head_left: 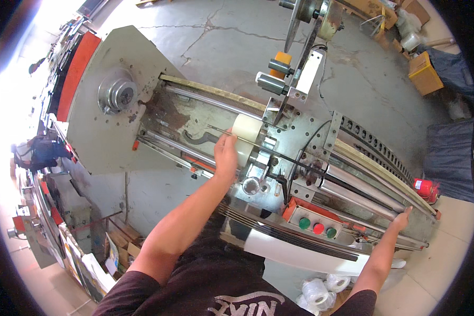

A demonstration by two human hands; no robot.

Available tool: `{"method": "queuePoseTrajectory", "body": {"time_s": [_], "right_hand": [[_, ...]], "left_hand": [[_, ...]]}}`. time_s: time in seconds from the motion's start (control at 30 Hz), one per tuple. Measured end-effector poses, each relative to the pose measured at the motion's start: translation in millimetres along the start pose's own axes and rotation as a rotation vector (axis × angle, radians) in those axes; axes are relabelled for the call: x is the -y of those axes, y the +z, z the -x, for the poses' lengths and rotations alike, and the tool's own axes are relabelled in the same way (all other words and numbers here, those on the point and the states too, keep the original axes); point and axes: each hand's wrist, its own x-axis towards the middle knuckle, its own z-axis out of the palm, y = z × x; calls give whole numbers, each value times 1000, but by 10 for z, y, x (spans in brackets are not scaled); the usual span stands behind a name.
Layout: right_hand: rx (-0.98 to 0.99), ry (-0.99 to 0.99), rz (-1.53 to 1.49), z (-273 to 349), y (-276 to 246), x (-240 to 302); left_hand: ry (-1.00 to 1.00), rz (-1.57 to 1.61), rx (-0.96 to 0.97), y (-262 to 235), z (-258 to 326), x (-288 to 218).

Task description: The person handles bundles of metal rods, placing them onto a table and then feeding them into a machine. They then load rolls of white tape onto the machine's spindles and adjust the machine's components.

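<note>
The left hand (226,154) reaches forward on a straight arm, fingers curled. The right hand (403,218) stretches far out to the right, palm down.

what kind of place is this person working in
Most likely a factory or workshop floor. The left hand rests against a pale roll mounted on a long metal machine that has a control box with green and red buttons. Around it lie cracked concrete floor and cardboard boxes.

The left hand (226,154) hides part of the white roll (246,137). The right hand's (403,218) fingertips are hidden behind the machine's rail (376,181).
</note>
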Motion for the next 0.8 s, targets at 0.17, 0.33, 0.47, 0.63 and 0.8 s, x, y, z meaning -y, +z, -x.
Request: {"method": "queuePoseTrajectory", "body": {"time_s": [0.17, 0.33, 0.47, 0.63, 0.8], "right_hand": [[-172, -19, 235, 44, 7, 104], [-183, -362, -161, 603, -427, -247], [115, -176, -506, 2236, -822, -301], [313, 35, -315, 3391, -1310, -1541], [389, 478, -493, 4850, -1520, -1486]], "left_hand": [[35, 120, 26, -2, -154, 167], [-51, 469, 7, -63, -329, 190], [-83, 359, -27, -257, -488, 194], [-99, 309, 40, -260, -616, 289], [-63, 420, 168, -318, -529, 246]]}}
